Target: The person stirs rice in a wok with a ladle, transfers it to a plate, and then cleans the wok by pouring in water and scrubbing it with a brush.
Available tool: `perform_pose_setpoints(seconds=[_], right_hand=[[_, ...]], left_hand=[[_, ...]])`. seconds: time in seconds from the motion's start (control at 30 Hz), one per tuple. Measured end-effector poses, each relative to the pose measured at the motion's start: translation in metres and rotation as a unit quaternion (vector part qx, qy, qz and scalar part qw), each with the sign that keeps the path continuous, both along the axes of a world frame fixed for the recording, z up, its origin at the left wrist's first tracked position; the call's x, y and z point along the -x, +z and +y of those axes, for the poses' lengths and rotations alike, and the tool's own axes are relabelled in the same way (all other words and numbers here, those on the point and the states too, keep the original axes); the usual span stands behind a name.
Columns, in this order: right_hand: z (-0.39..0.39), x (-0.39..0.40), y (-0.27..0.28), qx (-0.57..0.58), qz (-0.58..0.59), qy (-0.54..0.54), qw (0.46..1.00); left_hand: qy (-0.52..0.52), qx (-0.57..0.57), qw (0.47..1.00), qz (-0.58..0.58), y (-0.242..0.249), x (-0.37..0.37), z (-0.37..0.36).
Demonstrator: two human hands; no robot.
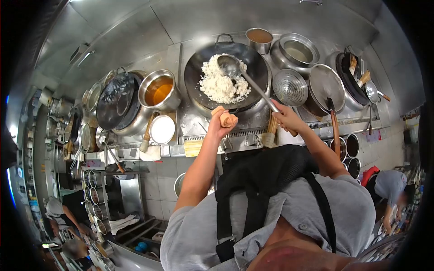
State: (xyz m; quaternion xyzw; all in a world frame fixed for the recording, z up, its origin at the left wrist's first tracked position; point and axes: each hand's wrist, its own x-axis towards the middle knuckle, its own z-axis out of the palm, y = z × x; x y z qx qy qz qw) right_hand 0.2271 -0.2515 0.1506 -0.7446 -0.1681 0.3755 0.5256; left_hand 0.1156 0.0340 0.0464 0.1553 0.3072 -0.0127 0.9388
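A large black wok sits on the burner in front of me, with a heap of white rice in its middle. My right hand is closed round the wooden end of a long-handled ladle. The ladle's metal bowl rests over the upper part of the rice. At the wok's near rim, my left hand is closed on a folded peach-coloured cloth. The cloth lies by the near handle, and whether it grips that handle is hidden.
Left of the wok stand a pot of orange liquid, a bowl of white contents and another wok. A perforated strainer, a lidded-looking pot and a mesh sieve crowd the right. Other people work at both sides.
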Motion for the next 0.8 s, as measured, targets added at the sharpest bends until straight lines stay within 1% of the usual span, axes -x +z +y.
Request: perform_pose_setpoints(seconds=[0.03,0.07,0.1,0.13,0.17,0.2,0.23,0.27,0.3,0.33,0.37,0.4,0.43,0.47,0.5,0.53,0.6,0.63,0.67,0.7,0.73,0.77,0.8], right_hand=[[0.006,-0.008,-0.004,0.025,-0.092,-0.008,0.995],[0.015,-0.024,-0.026,0.021,-0.094,-0.006,0.995],[0.027,-0.045,-0.059,0.001,-0.266,-0.029,0.964],[0.042,-0.044,-0.046,-0.019,-0.428,-0.053,0.902],[0.051,-0.044,-0.031,0.091,-0.198,-0.069,0.973],[0.068,-0.043,-0.04,0.089,-0.196,-0.073,0.974],[0.082,-0.046,-0.057,0.069,-0.207,-0.032,0.975],[0.086,-0.047,-0.068,0.051,-0.217,0.01,0.975],[0.081,-0.04,-0.07,0.053,-0.215,0.008,0.975],[0.074,-0.03,-0.071,0.076,-0.269,0.067,0.958],[0.068,-0.02,-0.072,0.097,-0.323,0.122,0.933],[0.052,-0.014,-0.071,0.081,-0.338,0.149,0.926],[0.027,-0.009,-0.072,0.066,-0.353,0.176,0.917],[0.004,-0.003,-0.062,0.121,-0.318,0.196,0.92],[-0.017,0.004,-0.048,0.175,-0.282,0.215,0.918],[-0.039,0.008,-0.039,0.185,-0.295,0.205,0.915],[-0.063,0.015,-0.036,0.195,-0.307,0.194,0.911],[-0.069,0.023,-0.039,0.183,-0.332,0.157,0.912],[-0.075,0.032,-0.045,0.17,-0.35,0.116,0.914],[-0.071,0.042,-0.051,0.182,-0.321,0.101,0.924],[-0.061,0.06,-0.026,0.175,-0.263,0.073,0.946],[-0.059,0.077,-0.012,0.158,-0.235,0.054,0.958],[-0.065,0.086,0.001,0.144,-0.214,0.036,0.966]], left_hand=[[-0.006,-0.012,1.0,0.02,0.0,-0.006,0.001],[-0.013,-0.024,0.999,0.041,-0.001,-0.012,0.001],[-0.022,-0.019,0.998,0.051,-0.006,-0.017,0.002],[-0.021,-0.022,0.998,0.05,-0.008,-0.02,0.004],[-0.029,-0.017,0.998,0.05,-0.01,-0.022,0.006],[-0.039,-0.011,0.998,0.051,-0.012,-0.022,0.007],[-0.033,-0.045,0.997,0.061,0.0,-0.02,0.002],[-0.036,-0.044,0.996,0.063,0.002,-0.018,0.002],[-0.036,-0.011,0.998,0.048,0.003,-0.014,0.005],[-0.036,0.02,0.999,0.032,0.002,-0.013,0.011],[-0.05,0.007,0.998,-0.024,-0.012,-0.013,0.019],[-0.054,0.003,0.998,-0.026,-0.009,-0.016,0.02],[-0.044,0.0,0.999,0.028,-0.004,-0.019,0.018],[-0.032,-0.003,0.996,0.083,-0.002,-0.022,0.015],[-0.032,-0.008,0.996,0.086,-0.006,-0.027,0.014],[-0.031,-0.009,0.996,0.084,-0.006,-0.028,0.013],[-0.05,-0.059,0.996,0.053,-0.008,-0.027,0.009],[-0.069,-0.034,0.996,0.038,-0.015,-0.028,0.014],[-0.077,-0.035,0.995,0.044,-0.022,-0.027,0.013],[-0.045,-0.038,0.998,0.034,-0.026,-0.024,0.008],[-0.013,-0.041,0.999,0.023,-0.03,-0.021,0.004],[0.024,-0.005,0.998,0.055,-0.019,-0.011,-0.01],[0.002,0.073,0.976,-0.207,-0.03,0.021,-0.019]])
